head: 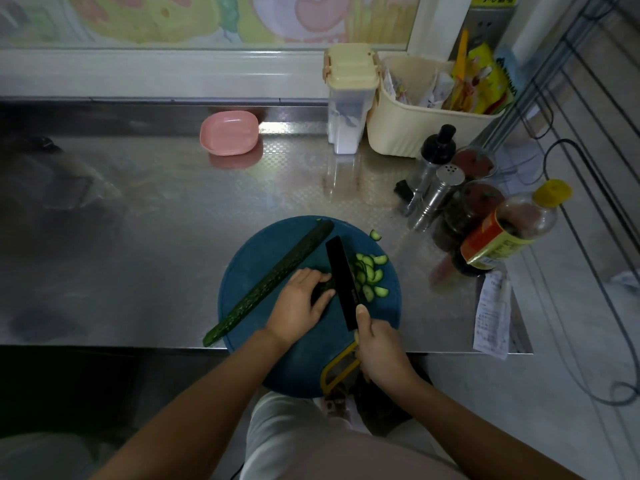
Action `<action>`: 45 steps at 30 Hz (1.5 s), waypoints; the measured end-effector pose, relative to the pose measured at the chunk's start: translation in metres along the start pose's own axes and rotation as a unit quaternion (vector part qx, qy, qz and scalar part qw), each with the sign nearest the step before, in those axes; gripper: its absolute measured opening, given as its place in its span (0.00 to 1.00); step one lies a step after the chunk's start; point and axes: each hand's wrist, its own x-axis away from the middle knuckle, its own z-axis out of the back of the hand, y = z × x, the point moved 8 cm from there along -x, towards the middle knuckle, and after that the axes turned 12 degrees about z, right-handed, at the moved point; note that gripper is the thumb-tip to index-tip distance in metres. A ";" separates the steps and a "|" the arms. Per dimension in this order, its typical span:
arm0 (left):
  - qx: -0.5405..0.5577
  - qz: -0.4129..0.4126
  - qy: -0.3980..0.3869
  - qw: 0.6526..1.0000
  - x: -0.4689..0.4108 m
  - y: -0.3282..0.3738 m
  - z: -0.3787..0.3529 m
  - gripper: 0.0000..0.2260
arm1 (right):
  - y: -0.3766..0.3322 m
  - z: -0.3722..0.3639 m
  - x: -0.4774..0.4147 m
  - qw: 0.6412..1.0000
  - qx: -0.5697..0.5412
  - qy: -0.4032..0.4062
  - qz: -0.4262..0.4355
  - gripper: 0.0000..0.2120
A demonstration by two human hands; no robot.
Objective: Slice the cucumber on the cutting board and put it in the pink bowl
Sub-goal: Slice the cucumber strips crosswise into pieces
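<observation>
Fingers [320,278] of the left hand [299,306] are curling over a short cucumber piece [319,289], while the right hand [379,348] is clamping its fingers round the handle of a black knife [343,282].

From the head camera, the blade is standing against the piece's cut end on a round blue cutting board [256,258]. Pale green slices [370,275] are lying just right of the blade. A long cucumber half [270,282] is lying diagonally on the board's left side. The pink bowl [229,132] is sitting well apart, at the back of the steel tabletop [156,220].
</observation>
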 end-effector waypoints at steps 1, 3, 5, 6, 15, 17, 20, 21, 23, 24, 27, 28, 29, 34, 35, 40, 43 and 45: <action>-0.001 0.001 0.001 1.000 0.000 -0.001 0.000 0.14 | -0.001 0.000 0.000 1.000 0.002 -0.002 0.001 0.28; -0.003 0.001 0.002 1.000 -0.001 -0.001 0.000 0.12 | -0.001 0.001 -0.001 1.000 0.005 -0.004 0.003 0.28; -0.005 -0.002 0.002 1.000 -0.001 -0.001 -0.001 0.11 | 0.001 0.002 -0.002 1.000 -0.003 -0.009 -0.002 0.28; -0.005 -0.002 0.000 1.000 0.000 -0.001 -0.001 0.11 | 0.003 0.001 -0.004 1.000 -0.007 -0.012 -0.007 0.28; 0.004 0.008 0.003 1.000 0.000 -0.002 0.000 0.14 | 0.013 0.000 -0.016 0.996 -0.040 -0.035 -0.067 0.27; 0.006 0.005 0.005 1.000 0.000 -0.001 0.001 0.16 | 0.010 -0.003 -0.015 0.998 0.009 -0.038 -0.057 0.27; 0.005 0.000 0.010 1.000 0.001 0.001 0.003 0.16 | 0.005 -0.006 -0.009 0.998 0.053 -0.024 -0.029 0.27; 0.002 -0.004 0.011 1.000 0.001 0.002 0.003 0.16 | 0.004 -0.007 -0.008 0.998 0.045 -0.022 -0.024 0.27; -0.005 -0.008 0.011 1.000 0.002 0.003 0.003 0.17 | 0.004 -0.006 -0.006 0.999 0.026 -0.016 -0.015 0.27; -0.007 -0.007 0.009 1.000 0.002 0.003 0.003 0.17 | 0.005 -0.004 -0.004 1.000 0.016 -0.012 -0.014 0.28; -0.007 0.000 -0.003 1.000 0.006 0.001 0.002 0.18 | 0.009 0.002 0.000 1.000 -0.020 -0.003 -0.019 0.28; -0.005 -0.001 -0.008 1.000 0.008 0.000 0.002 0.18 | 0.010 0.003 0.002 0.999 -0.029 -0.004 -0.021 0.28; -0.004 -0.003 -0.013 1.000 0.009 -0.001 0.002 0.18 | 0.011 0.004 0.003 0.999 -0.040 -0.004 -0.024 0.29; -0.006 -0.003 -0.021 1.000 0.010 0.000 0.004 0.16 | 0.007 0.006 0.006 0.996 -0.085 0.001 -0.018 0.28; -0.008 -0.004 -0.020 1.000 0.010 0.000 0.004 0.16 | 0.006 0.006 0.005 0.996 -0.087 -0.002 -0.017 0.28; -0.013 -0.009 -0.013 1.000 0.011 0.001 0.004 0.13 | 0.004 0.002 0.005 0.997 -0.077 -0.019 -0.004 0.28; -0.012 -0.011 -0.012 1.000 0.011 0.001 0.004 0.13 | 0.003 0.002 0.006 0.998 -0.066 -0.019 0.002 0.29; -0.011 -0.011 -0.013 1.000 0.011 0.001 0.004 0.14 | 0.003 0.002 0.005 0.998 -0.058 -0.020 0.004 0.29</action>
